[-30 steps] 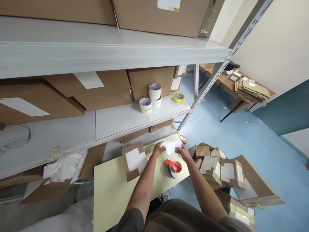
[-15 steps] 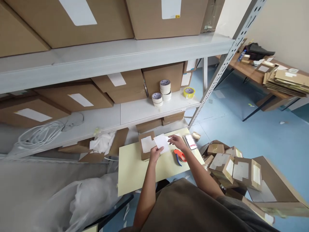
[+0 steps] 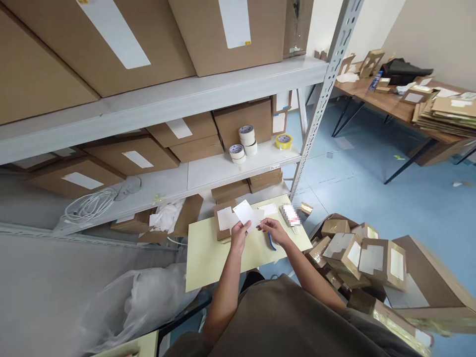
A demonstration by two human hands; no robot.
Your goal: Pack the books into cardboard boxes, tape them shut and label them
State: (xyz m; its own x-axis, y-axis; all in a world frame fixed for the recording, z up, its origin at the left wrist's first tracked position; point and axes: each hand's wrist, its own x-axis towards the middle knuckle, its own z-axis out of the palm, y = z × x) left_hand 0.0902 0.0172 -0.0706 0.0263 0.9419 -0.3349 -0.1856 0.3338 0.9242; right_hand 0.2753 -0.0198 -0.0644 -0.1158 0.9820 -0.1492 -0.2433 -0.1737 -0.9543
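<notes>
My left hand (image 3: pixel 240 236) is closed on the lower edge of a white label sheet (image 3: pixel 244 210), thumb on top. The fingertips of my right hand (image 3: pixel 274 229) pinch the sheet's right side, where a paler, translucent part shows. Just behind the sheet, a small cardboard box (image 3: pixel 220 233) with a white label stands on the pale yellow table (image 3: pixel 203 258). A blue strip-shaped tool part (image 3: pixel 271 242) lies below my right hand, which partly hides it. Beyond that hand are a white paper (image 3: pixel 267 208) and a phone (image 3: pixel 290 214) with a blurred screen.
Shelving with large cartons (image 3: pixel 241 124) rises ahead. White tape rolls (image 3: pixel 246 133) and a yellow tape roll (image 3: pixel 284 141) sit on its middle shelf. An open carton of small boxes (image 3: pixel 372 258) is on the floor at right. A plastic bag (image 3: pixel 148 302) lies at left.
The sheet has tilted and my right hand has come down onto its right side. The orange part of the tool is now hidden. The whole view has shifted slightly.
</notes>
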